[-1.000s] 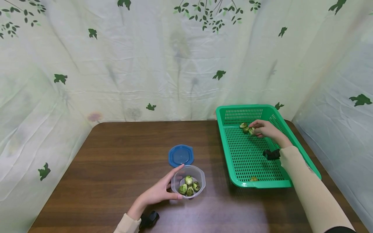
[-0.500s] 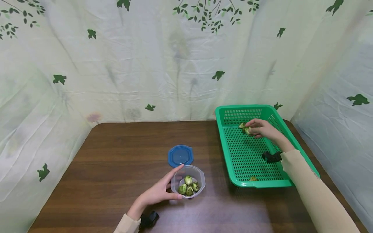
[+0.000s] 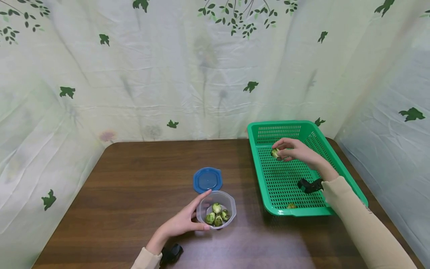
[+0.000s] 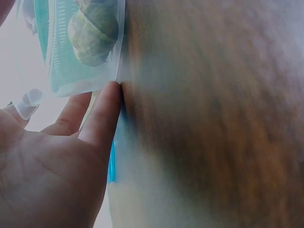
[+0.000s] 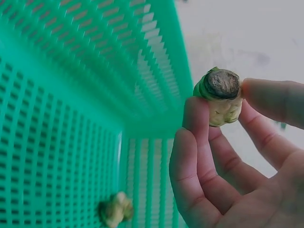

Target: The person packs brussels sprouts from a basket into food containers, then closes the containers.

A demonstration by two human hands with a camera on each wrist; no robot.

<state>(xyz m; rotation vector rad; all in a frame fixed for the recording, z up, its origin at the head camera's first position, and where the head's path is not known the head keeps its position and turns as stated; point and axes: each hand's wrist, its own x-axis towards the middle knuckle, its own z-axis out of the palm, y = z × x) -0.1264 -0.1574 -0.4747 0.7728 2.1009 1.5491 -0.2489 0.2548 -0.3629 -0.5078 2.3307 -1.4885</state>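
My right hand (image 3: 293, 150) is over the far part of the green basket (image 3: 258, 170), pinching a Brussels sprout (image 3: 275, 153) between thumb and fingertips. In the right wrist view the held sprout (image 5: 222, 92) shows its dark cut stem end, and another sprout (image 5: 115, 210) lies in the basket below. My left hand (image 3: 183, 220) holds the near-left side of a clear plastic container (image 3: 233, 203), thumb in front and fingers behind. Several sprouts (image 3: 217, 216) sit in the container. The left wrist view shows fingertips against its wall and a sprout (image 4: 93, 35) through it.
A blue lid (image 3: 207, 179) lies on the brown wooden table (image 3: 141, 179), just behind the container. One more sprout (image 3: 291, 206) is near the basket's front wall. A leaf-patterned curtain (image 3: 151, 74) hangs behind and at both sides.
My right hand has moved left and slightly toward me inside the basket, with a sprout now in its fingers. The left hand and the container have stayed in place.
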